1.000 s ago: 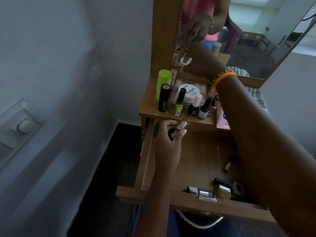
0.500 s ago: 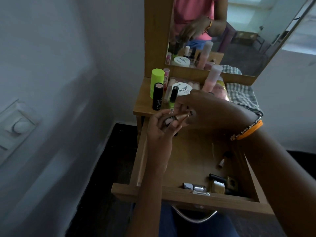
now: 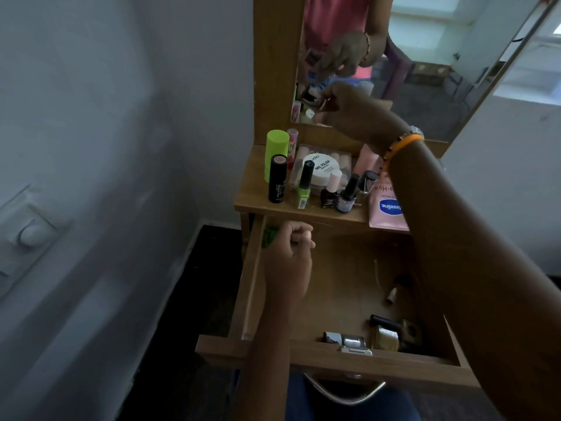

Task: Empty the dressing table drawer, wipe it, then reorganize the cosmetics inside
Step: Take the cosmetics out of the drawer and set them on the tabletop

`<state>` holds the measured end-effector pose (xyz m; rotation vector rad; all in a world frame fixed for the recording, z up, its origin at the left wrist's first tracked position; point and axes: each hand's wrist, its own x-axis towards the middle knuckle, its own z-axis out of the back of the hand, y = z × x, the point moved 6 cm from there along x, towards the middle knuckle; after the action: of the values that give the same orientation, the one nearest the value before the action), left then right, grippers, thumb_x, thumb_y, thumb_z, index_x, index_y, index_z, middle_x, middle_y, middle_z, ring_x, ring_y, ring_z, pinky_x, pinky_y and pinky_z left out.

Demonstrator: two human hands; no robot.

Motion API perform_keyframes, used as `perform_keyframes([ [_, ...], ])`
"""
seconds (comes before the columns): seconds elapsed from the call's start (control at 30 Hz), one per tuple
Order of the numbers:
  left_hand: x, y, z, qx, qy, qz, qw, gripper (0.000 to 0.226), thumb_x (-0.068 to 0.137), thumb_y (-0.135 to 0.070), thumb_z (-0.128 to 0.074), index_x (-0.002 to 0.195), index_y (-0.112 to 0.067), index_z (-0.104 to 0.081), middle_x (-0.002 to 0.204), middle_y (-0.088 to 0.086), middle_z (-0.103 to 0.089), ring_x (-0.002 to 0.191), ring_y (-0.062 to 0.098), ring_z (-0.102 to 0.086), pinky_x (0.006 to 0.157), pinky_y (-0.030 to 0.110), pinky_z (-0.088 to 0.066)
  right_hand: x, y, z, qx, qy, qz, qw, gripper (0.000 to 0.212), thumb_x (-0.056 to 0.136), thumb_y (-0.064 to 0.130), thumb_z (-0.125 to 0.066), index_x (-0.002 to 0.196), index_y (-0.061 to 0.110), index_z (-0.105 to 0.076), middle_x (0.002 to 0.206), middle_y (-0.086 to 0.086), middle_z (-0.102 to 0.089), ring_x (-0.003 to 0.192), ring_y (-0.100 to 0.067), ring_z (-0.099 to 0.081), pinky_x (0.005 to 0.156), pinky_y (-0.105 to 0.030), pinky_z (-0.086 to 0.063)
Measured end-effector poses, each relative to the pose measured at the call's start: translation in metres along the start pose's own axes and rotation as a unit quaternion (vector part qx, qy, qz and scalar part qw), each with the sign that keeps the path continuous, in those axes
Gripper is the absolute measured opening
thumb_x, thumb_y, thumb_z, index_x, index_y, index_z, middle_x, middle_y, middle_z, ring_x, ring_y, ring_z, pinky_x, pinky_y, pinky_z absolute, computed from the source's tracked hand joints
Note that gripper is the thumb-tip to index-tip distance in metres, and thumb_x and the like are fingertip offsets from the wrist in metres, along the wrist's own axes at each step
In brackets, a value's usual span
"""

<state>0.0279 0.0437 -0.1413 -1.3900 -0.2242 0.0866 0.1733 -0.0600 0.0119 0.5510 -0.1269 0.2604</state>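
Two hands over an open drawer [image 3: 318, 358]
Right hand [image 3: 349, 113] pinches a small bottle above the tabletop [image 3: 252, 199]; left hand [image 3: 288, 256] hangs clenched around something green, unclear what.

I had only the one head view, worn high and tipped forward and down. It looked from above the near edge of the open drawer [image 3: 334, 358], which sat close under the lens from 5 to 6 o'clock. The surface [image 3: 252, 197] lay farther out near centre, and the mirror [image 3: 425, 86] rose toward 12 to 1 o'clock. A wall [image 3: 106, 147] filled the 9 o'clock side. Both forearms entered from the bottom edge, near the lens. No second view overlapped this one.
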Motion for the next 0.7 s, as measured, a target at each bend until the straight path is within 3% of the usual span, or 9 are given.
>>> perform_keyframes([
  [0.1,-0.001,-0.001,-0.002,0.016,0.012,-0.011,1.000,0.012,0.092,-0.014,-0.051,0.094,-0.017,-0.062,0.075,-0.008,-0.062,0.069,0.003,-0.058,0.064,0.020,-0.048,0.013,-0.003,-0.015,-0.020,-0.003,-0.006,1.000,0.025,0.087,0.008,-0.056,0.109,-0.003,-0.061,0.095,-0.010,-0.059,0.093,-0.023,-0.054,0.071,-0.026,-0.039],
  [0.2,-0.002,-0.001,-0.003,0.024,0.023,-0.010,0.999,0.012,0.093,-0.015,-0.051,0.095,-0.019,-0.062,0.075,-0.010,-0.061,0.067,0.000,-0.057,0.060,0.011,-0.044,0.020,-0.011,-0.022,-0.080,-0.026,-0.037,0.996,0.027,0.087,0.006,-0.053,0.110,-0.006,-0.059,0.115,-0.020,-0.061,0.106,-0.031,-0.054,0.077,-0.028,-0.040],
  [0.3,-0.001,0.000,-0.004,0.025,0.032,-0.005,0.999,0.012,0.093,-0.016,-0.051,0.096,-0.018,-0.062,0.076,-0.011,-0.061,0.067,0.000,-0.057,0.058,0.010,-0.044,0.024,-0.022,-0.032,-0.121,-0.006,-0.066,0.990,0.026,0.087,0.008,-0.053,0.108,-0.006,-0.059,0.114,-0.023,-0.062,0.102,-0.034,-0.055,0.054,-0.017,-0.031],
  [0.37,-0.001,0.000,-0.005,0.023,0.036,-0.007,0.999,0.012,0.093,-0.015,-0.051,0.097,-0.017,-0.062,0.076,-0.010,-0.061,0.068,0.000,-0.057,0.057,0.008,-0.044,0.026,-0.029,-0.038,-0.127,0.007,-0.079,0.989,0.025,0.084,0.005,-0.057,0.106,-0.006,-0.061,0.113,-0.023,-0.063,0.108,-0.035,-0.056,0.061,-0.018,-0.038],
  [0.47,-0.001,0.000,-0.006,0.021,0.041,-0.006,0.999,0.012,0.093,-0.015,-0.051,0.098,-0.017,-0.062,0.078,-0.010,-0.060,0.071,0.000,-0.057,0.059,0.008,-0.044,0.029,-0.032,-0.039,-0.129,0.007,-0.099,0.987,0.032,0.079,0.003,-0.064,0.109,-0.005,-0.060,0.115,-0.023,-0.062,0.110,-0.035,-0.057,0.079,-0.031,-0.045],
  [0.7,-0.002,0.001,-0.008,0.043,0.057,-0.002,0.997,0.012,0.094,-0.017,-0.051,0.100,-0.019,-0.061,0.080,-0.011,-0.060,0.076,0.000,-0.059,0.061,0.009,-0.044,0.034,-0.031,-0.035,-0.179,-0.003,-0.078,0.981,0.029,0.084,0.006,-0.059,0.111,-0.005,-0.058,0.115,-0.024,-0.060,0.107,-0.036,-0.058,0.071,-0.027,-0.041],
])
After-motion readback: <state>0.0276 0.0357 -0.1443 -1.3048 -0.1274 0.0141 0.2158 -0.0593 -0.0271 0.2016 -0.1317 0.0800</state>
